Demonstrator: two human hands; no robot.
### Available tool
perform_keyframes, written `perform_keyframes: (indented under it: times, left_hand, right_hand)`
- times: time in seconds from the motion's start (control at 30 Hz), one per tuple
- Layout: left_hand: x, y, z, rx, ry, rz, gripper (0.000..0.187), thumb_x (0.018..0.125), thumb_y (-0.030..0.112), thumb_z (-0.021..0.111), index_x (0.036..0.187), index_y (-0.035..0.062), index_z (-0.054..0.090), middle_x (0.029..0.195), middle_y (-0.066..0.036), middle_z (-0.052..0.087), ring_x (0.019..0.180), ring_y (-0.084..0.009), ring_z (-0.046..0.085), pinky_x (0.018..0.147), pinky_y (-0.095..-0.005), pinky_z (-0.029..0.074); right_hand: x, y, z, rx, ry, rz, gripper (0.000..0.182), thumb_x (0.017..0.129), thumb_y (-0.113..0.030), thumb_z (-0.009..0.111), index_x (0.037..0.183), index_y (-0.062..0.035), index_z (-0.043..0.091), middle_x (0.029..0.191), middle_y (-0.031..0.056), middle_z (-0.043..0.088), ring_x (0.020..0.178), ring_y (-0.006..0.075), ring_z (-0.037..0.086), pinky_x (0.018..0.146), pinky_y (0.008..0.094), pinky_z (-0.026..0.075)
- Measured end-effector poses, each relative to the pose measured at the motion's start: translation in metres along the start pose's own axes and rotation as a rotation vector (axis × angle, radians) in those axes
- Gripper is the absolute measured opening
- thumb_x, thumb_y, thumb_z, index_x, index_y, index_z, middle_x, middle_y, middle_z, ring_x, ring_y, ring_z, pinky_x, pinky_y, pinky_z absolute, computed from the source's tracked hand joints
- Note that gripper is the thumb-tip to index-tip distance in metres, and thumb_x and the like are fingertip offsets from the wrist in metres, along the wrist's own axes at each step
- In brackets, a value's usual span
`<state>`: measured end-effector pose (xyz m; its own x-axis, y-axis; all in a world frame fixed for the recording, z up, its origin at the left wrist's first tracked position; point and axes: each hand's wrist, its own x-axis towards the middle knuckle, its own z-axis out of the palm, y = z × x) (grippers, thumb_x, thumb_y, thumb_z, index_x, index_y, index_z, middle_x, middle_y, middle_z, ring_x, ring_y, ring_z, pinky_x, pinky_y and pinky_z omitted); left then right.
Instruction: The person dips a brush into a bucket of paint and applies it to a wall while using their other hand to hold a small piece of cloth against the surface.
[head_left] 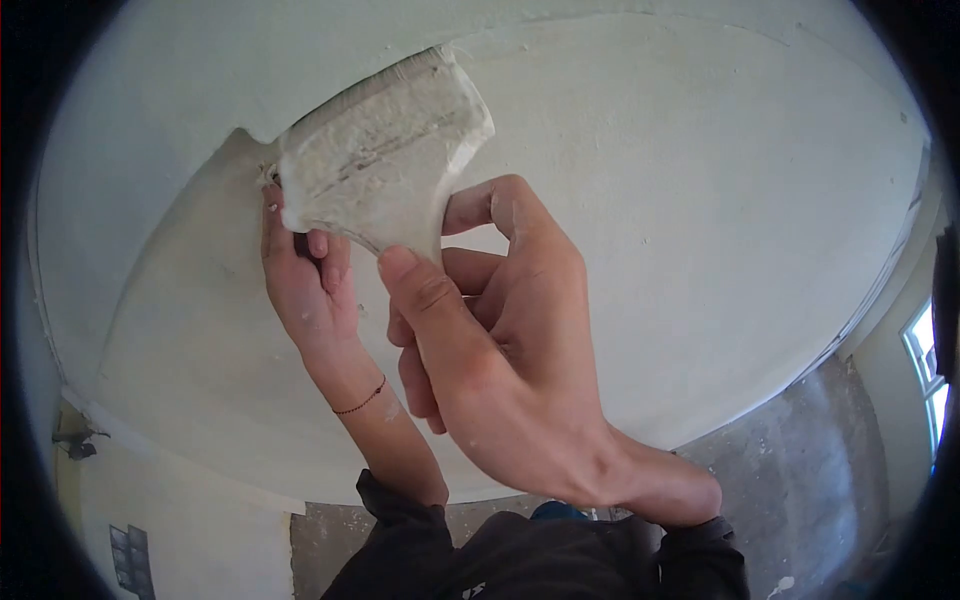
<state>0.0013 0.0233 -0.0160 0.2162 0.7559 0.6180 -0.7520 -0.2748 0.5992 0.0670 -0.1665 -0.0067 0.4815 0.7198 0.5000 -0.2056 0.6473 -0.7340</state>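
My right hand grips a putty knife by its narrow lower end, thumb on the near face. Its broad, pale blade is tilted and crusted with dried white filler. Behind it, my left hand is raised close to the pale wall surface. One finger of that hand stretches up beside the blade's left corner, by a small whitish clump. The other fingers are bent and partly hidden by the blade. I see nothing held in the left hand.
A grey, spotted floor shows below at the right. At the far right edge is a bright window. A dark fixture sticks out at the lower left, above a dark panel.
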Motion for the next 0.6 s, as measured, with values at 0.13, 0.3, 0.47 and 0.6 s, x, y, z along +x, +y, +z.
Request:
perform_keyframes:
  times: [0.13, 0.3, 0.47, 0.6]
  left_hand:
    - [-0.019, 0.029, 0.021, -0.061, -0.259, -0.057, 0.028, 0.100, 0.024, 0.042, 0.114, 0.0032, 0.054, 0.078, -0.002, 0.056, 0.047, -0.0049, 0.042, 0.042, -0.0183, 0.033]
    - [-0.019, 0.023, 0.042, 0.217, 0.210, -0.021, 0.035, 0.099, 0.030, 0.044, 0.120, 0.0032, 0.051, 0.106, -0.009, 0.057, 0.091, -0.0176, 0.058, 0.078, -0.0311, 0.048]
    - [-0.022, 0.014, 0.008, 0.230, -0.155, 0.136, 0.043, 0.099, 0.033, 0.043, 0.129, 0.0023, 0.047, 0.122, -0.012, 0.054, 0.109, -0.0213, 0.057, 0.093, -0.0348, 0.047]
    - [-0.018, 0.009, 0.002, 0.195, -0.104, 0.123, 0.043, 0.099, 0.032, 0.042, 0.129, 0.0021, 0.047, 0.122, -0.011, 0.054, 0.110, -0.0218, 0.057, 0.093, -0.0351, 0.048]
  right_hand:
    - [-0.016, -0.003, -0.004, 0.009, -0.010, -0.023, 0.022, 0.094, -0.005, 0.053, 0.104, 0.0048, 0.036, 0.064, 0.0091, 0.054, 0.042, 0.0090, 0.048, 0.034, 0.0240, 0.033]
    - [-0.041, -0.012, -0.036, -0.066, -0.042, 0.172, 0.027, 0.088, 0.001, 0.059, 0.105, 0.0058, 0.039, 0.070, 0.0156, 0.061, 0.046, 0.0109, 0.055, 0.036, 0.0220, 0.037]
    - [-0.046, -0.019, -0.063, -0.124, -0.023, 0.216, 0.024, 0.077, 0.009, 0.066, 0.096, 0.0089, 0.050, 0.077, 0.0201, 0.066, 0.055, 0.0142, 0.063, 0.041, 0.0210, 0.044]
    - [-0.032, -0.030, -0.081, -0.527, -0.231, -0.020, 0.029, 0.077, 0.004, 0.069, 0.103, 0.0105, 0.058, 0.066, 0.0123, 0.063, 0.051, 0.0078, 0.054, 0.044, 0.0227, 0.038]
